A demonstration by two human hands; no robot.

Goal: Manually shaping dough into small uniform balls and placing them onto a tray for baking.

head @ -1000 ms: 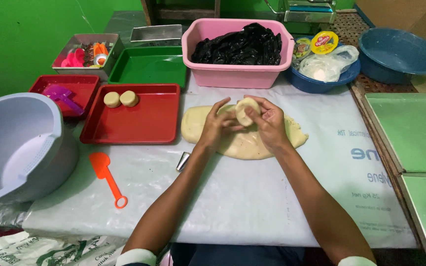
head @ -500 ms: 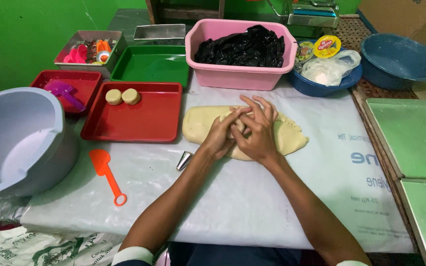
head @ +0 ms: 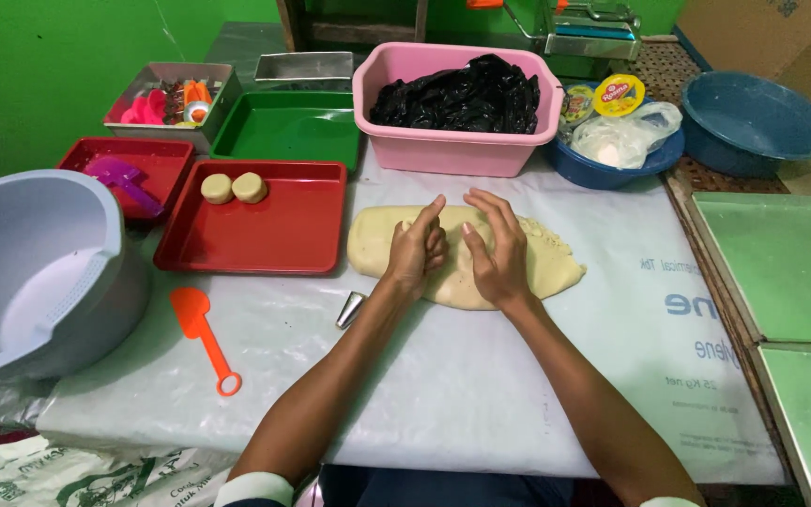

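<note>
Both hands working the dough (head: 537,258)

The dough lies right of the red tray (head: 255,230); left hand (head: 415,252) curls, seemingly pinching a bit against the open, spread right hand (head: 497,246). Best keep pieces even, like the two rounds (head: 234,188) on that tray

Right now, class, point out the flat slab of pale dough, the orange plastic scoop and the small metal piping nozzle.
Flat slab of pale dough (head: 546,263), head view, bare right part.
Orange plastic scoop (head: 190,310), head view, blade.
Small metal piping nozzle (head: 351,309), head view, cone's middle.
</note>
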